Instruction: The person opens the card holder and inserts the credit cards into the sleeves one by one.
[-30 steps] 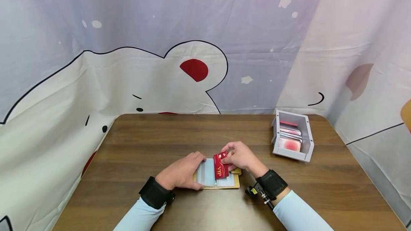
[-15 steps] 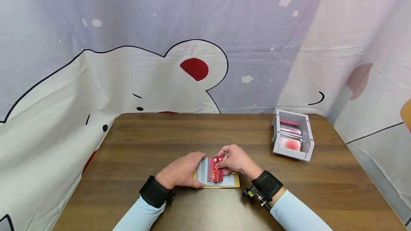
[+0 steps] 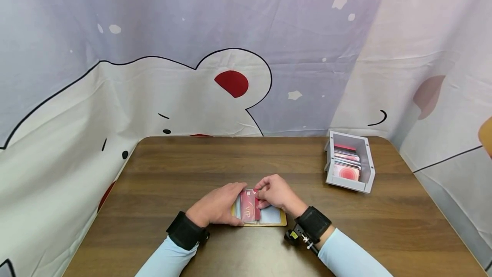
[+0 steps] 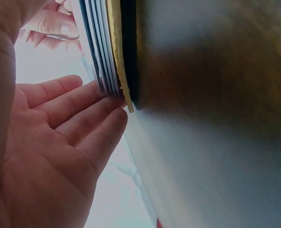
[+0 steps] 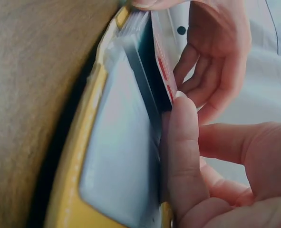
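Observation:
A yellow card holder [image 3: 283,219] with clear sleeves lies spread on the table. My left hand [image 3: 217,205] holds its left side, thumb at the near edge and fingers at the far edge. In the left wrist view, those fingers touch the edges of the stacked sleeves [image 4: 102,52]. A red VIP card [image 3: 247,208] lies mostly under the clear plastic of a left-hand sleeve. My right hand [image 3: 277,193] pinches the strip of it that sticks out on the right. The right wrist view shows a clear sleeve [image 5: 123,156] on the holder's right side.
A grey box [image 3: 371,166] with several upright cards [image 3: 347,173] stands at the table's back right. A printed curtain [image 3: 173,93] hangs right behind the wooden table [image 3: 192,157].
My right hand has moved left, sliding the red card from above the holder's middle into the left-hand sleeve. The left hand has stayed where it was.

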